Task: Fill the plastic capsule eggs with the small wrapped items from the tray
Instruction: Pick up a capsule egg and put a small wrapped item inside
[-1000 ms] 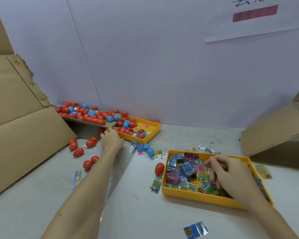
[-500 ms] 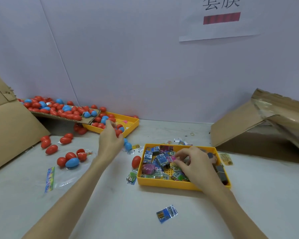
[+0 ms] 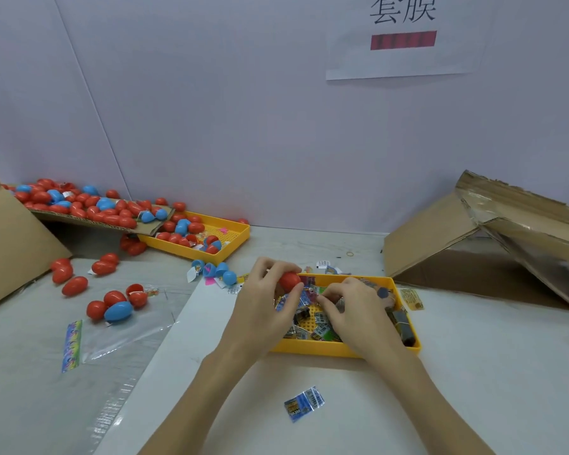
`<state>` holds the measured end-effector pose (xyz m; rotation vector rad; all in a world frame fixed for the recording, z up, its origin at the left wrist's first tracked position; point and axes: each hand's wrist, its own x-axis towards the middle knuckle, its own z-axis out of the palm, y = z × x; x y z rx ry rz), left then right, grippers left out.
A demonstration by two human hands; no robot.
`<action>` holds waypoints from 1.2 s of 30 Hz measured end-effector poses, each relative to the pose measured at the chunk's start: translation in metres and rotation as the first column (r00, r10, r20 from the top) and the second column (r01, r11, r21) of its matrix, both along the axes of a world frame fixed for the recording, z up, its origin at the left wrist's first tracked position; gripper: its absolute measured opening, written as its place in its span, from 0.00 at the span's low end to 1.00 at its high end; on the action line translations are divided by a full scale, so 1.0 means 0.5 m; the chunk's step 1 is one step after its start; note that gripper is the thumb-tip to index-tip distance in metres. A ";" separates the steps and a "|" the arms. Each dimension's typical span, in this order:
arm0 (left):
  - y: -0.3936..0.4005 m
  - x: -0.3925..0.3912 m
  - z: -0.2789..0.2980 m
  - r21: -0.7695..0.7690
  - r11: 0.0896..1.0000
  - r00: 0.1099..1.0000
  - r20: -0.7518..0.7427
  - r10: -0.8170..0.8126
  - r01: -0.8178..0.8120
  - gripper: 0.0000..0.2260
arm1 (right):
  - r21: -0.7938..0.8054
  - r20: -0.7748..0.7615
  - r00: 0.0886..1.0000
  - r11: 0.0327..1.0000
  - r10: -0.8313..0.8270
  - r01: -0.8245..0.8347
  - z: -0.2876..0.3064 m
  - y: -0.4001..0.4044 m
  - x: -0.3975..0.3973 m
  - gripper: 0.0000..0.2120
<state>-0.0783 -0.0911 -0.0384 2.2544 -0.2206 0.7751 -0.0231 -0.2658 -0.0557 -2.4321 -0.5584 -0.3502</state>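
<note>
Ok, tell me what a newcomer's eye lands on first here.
First, the two hands meeting over the near yellow tray of small wrapped items: the left hand holds a red egg, and the right hand picks among the packets. Next, the heap of red and blue eggs spilling off a cardboard flap at far left into a second yellow tray.

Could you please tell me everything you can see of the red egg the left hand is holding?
The red capsule egg is smooth, glossy plastic, and looks closed, though a seam cannot be made out. The left hand grips it, fingers curled over its top and thumb below, so only its right side shows. It is held above the far left corner of the yellow tray of wrapped items. The right hand is close by, not visibly touching it.
</note>
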 end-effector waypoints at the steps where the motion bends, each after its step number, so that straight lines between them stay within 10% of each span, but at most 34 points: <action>1: 0.000 -0.001 0.000 0.003 1.000 1.000 0.016 -0.003 0.003 0.12 | 0.010 0.008 1.000 1.000 0.008 -0.009 -0.001 0.000 0.000 0.09; 14: 0.000 0.004 0.009 -0.169 0.984 0.997 -0.044 -0.056 0.048 0.19 | 0.239 0.044 0.996 0.968 0.074 -0.082 0.018 -0.008 -0.014 0.05; 21: -0.003 0.007 0.000 -0.136 0.985 0.988 -0.100 -0.119 0.105 0.16 | 0.368 -0.047 0.997 0.929 0.067 -0.045 0.022 -0.016 -0.013 0.22; 25: -0.005 0.007 0.003 -0.136 0.974 0.965 -0.163 -0.203 0.182 0.16 | 0.378 -0.021 0.997 0.923 0.078 -0.065 0.020 -0.013 -0.014 0.18; 30: -0.006 0.004 0.010 -0.490 0.854 0.908 -0.254 -0.334 0.176 0.12 | 0.407 -0.041 0.992 0.909 0.121 -0.094 0.018 -0.015 -0.014 0.12; 36: -0.020 -0.002 0.011 -0.418 0.893 0.930 -0.236 -0.282 0.165 0.11 | 0.436 -0.091 0.967 0.882 0.240 -0.178 0.024 -0.014 -0.021 0.11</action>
